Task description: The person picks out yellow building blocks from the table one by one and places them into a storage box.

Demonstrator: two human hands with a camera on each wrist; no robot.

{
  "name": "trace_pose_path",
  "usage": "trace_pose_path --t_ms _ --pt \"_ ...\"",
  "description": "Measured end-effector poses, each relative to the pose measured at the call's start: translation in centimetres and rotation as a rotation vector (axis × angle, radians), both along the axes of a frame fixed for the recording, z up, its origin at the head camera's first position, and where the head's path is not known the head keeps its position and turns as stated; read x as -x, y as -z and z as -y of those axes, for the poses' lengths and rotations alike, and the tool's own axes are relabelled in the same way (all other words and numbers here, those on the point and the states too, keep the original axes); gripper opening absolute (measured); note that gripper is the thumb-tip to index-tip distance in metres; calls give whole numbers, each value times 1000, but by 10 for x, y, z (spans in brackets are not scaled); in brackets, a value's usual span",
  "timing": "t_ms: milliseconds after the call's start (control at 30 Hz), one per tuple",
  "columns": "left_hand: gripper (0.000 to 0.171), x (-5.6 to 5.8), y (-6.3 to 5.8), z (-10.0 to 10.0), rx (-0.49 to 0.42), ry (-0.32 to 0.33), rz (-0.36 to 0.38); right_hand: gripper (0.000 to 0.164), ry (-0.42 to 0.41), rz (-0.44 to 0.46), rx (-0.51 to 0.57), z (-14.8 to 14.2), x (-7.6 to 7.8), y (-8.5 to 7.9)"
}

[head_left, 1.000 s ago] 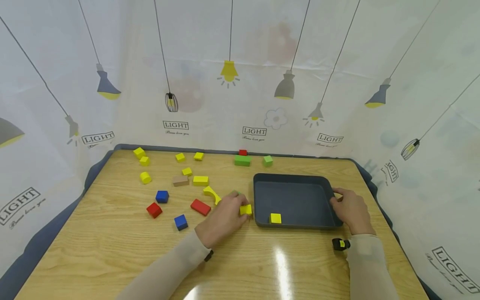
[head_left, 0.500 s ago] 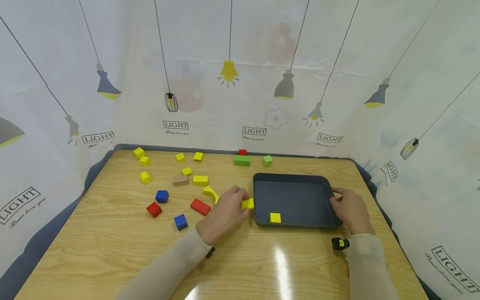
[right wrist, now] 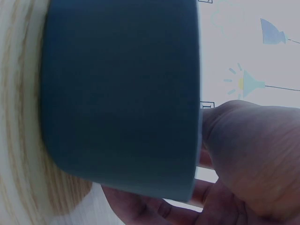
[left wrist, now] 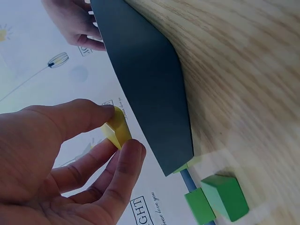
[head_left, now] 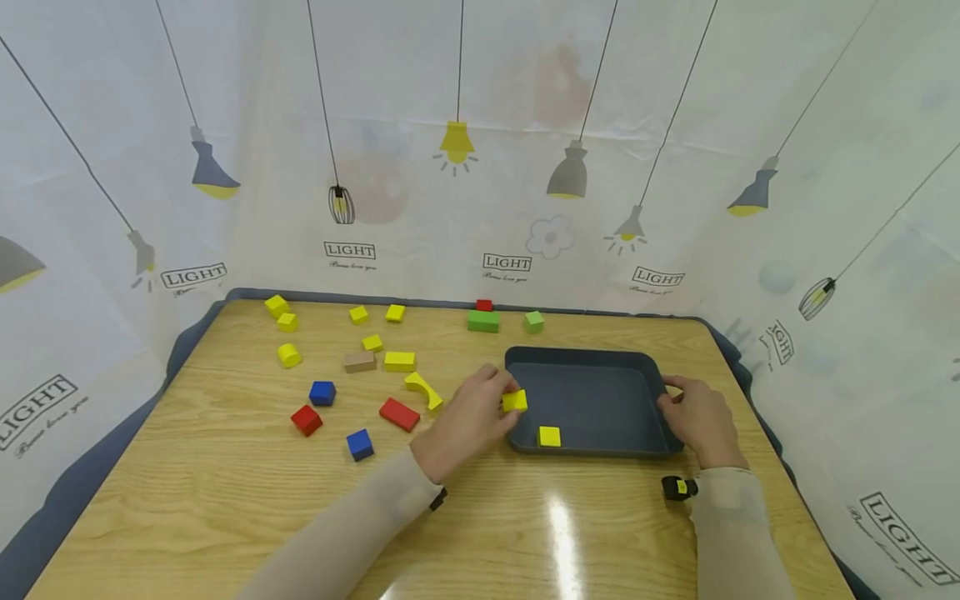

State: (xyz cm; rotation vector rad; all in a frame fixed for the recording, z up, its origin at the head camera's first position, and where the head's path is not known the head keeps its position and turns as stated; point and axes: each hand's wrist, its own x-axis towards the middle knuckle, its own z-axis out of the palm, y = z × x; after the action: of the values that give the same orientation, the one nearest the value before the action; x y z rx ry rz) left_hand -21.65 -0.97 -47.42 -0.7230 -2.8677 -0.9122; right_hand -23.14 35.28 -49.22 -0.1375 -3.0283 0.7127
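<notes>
In the head view my left hand (head_left: 468, 419) pinches a yellow block (head_left: 514, 401) over the left rim of the dark grey tray (head_left: 600, 396). The left wrist view shows this yellow block (left wrist: 118, 127) between thumb and fingertips, raised above the rim. Another yellow block (head_left: 550, 437) lies inside the tray near its front wall. At the tray's right side my right hand (head_left: 703, 423) grips the rim, thumb over the edge. Seen from the right wrist, the tray wall (right wrist: 122, 93) covers part of the fingers.
Left of the tray lie a yellow arch (head_left: 424, 392), a red block (head_left: 399, 414), blue blocks (head_left: 360, 445), a brown block (head_left: 360, 362) and several yellow pieces (head_left: 401, 362). Green blocks (head_left: 483, 322) and a small red block (head_left: 484, 305) stand behind, near the table's back edge.
My left hand has lifted the yellow block from beside the tray and carried it right, over the left rim. The right hand keeps its place on the tray.
</notes>
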Motion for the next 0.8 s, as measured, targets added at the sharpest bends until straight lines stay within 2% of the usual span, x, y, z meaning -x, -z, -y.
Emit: trace_pose_path --t_ms 233,533,800 --pt "32 3 0 -14 15 50 -41 46 3 9 -3 0 0 0" --pt "32 7 3 -35 95 106 -88 45 -5 -2 -6 -1 1 1" --pt "29 8 7 -49 73 145 -94 46 -13 -17 -10 -1 0 2"
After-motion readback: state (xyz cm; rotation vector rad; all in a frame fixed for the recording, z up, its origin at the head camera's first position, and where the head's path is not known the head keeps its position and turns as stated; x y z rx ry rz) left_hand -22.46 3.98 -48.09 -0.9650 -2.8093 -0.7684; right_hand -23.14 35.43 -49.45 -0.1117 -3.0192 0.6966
